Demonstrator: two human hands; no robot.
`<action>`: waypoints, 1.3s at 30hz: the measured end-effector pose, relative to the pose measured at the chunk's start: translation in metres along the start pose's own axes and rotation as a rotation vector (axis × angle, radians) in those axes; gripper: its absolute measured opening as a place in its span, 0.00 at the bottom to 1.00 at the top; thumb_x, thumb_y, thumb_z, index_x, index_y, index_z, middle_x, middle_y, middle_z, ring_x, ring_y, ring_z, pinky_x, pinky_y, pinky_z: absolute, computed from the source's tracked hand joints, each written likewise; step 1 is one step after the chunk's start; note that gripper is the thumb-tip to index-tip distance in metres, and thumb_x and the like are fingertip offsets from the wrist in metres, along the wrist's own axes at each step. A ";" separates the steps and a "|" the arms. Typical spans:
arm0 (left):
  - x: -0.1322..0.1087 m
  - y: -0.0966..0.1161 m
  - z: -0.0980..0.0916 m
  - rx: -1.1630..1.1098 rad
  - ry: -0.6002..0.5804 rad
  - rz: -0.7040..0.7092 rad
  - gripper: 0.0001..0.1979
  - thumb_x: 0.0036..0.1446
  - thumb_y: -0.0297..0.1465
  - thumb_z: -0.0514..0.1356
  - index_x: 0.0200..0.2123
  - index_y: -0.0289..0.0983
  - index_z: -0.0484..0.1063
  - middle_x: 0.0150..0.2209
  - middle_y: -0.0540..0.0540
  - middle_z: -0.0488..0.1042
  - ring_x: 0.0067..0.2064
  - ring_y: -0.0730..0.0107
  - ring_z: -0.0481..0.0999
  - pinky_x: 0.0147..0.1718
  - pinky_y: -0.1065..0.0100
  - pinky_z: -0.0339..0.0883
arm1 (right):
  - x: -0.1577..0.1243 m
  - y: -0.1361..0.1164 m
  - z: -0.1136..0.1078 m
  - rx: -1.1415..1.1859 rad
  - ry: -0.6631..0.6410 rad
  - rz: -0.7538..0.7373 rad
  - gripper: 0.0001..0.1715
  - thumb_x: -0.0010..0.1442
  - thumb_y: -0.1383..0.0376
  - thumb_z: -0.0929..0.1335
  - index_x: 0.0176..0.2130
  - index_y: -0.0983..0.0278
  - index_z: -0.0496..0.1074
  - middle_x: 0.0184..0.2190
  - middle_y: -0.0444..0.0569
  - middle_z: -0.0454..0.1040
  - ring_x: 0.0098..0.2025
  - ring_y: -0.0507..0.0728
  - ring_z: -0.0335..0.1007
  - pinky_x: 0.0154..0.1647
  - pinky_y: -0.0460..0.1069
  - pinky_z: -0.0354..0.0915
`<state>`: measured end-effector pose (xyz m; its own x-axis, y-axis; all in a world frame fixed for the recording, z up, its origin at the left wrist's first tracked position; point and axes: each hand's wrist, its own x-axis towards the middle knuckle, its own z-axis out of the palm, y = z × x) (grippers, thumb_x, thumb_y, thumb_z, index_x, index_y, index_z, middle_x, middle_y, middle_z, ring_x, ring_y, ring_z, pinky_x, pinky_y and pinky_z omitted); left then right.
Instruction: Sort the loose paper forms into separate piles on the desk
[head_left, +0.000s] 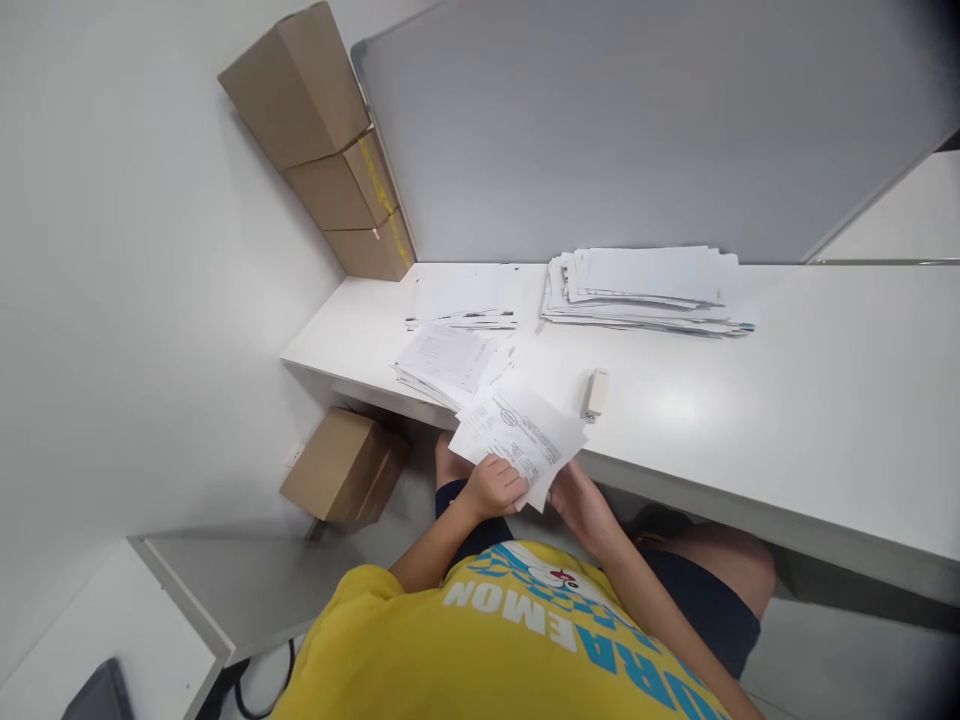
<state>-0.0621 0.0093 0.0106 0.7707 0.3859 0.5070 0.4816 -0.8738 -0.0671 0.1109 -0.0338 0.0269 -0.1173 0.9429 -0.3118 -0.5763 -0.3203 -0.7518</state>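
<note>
Printed sheets of paper (517,430) lie over the desk's front edge, tilted, one overlapping another. My left hand (497,486) is closed on their lower left edge, with curled fingers on top. At their lower right, my right hand (576,505) grips from the side, its fingers partly hidden beneath the paper. Just beyond is a loose stack of printed papers (446,358), which the held sheets partly overlap. To the right, a small cream-coloured block-like object (596,394) with a metallic end rests on the desk.
Farther back on the white desk (787,410) are a flat paper pile (469,293) and a thicker, uneven paper stack (645,285). A grey panel (600,130) stands behind them. Cardboard boxes (315,90) are piled at the left corner; another carton (337,465) sits below the desk.
</note>
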 end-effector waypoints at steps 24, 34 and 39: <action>0.004 0.024 0.027 -1.030 0.493 -1.388 0.18 0.60 0.40 0.53 0.51 0.41 0.66 0.46 0.41 0.75 0.48 0.62 0.76 0.47 0.59 0.70 | -0.017 -0.045 -0.074 -0.114 0.434 -0.101 0.21 0.45 0.55 0.77 0.38 0.62 0.76 0.35 0.52 0.81 0.41 0.68 0.79 0.44 0.61 0.76; 0.039 0.007 0.002 -1.463 0.130 -1.144 0.20 0.49 0.47 0.67 0.37 0.38 0.71 0.35 0.47 0.78 0.39 0.63 0.77 0.40 0.65 0.69 | -0.053 -0.057 -0.116 -0.303 0.479 -0.092 0.21 0.44 0.52 0.77 0.36 0.60 0.78 0.35 0.48 0.81 0.41 0.65 0.77 0.47 0.61 0.73; 0.077 0.001 -0.001 -1.115 0.210 -0.904 0.13 0.61 0.44 0.58 0.36 0.40 0.69 0.35 0.48 0.75 0.40 0.66 0.75 0.44 0.65 0.68 | -0.048 -0.086 -0.118 -0.454 0.629 -0.403 0.22 0.45 0.50 0.75 0.36 0.61 0.76 0.38 0.50 0.80 0.44 0.65 0.75 0.50 0.60 0.69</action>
<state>-0.0026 0.0375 0.0502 0.2634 0.9554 0.1337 0.1162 -0.1690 0.9787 0.2619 -0.0619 0.0376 0.5714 0.8097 -0.1339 -0.0836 -0.1049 -0.9910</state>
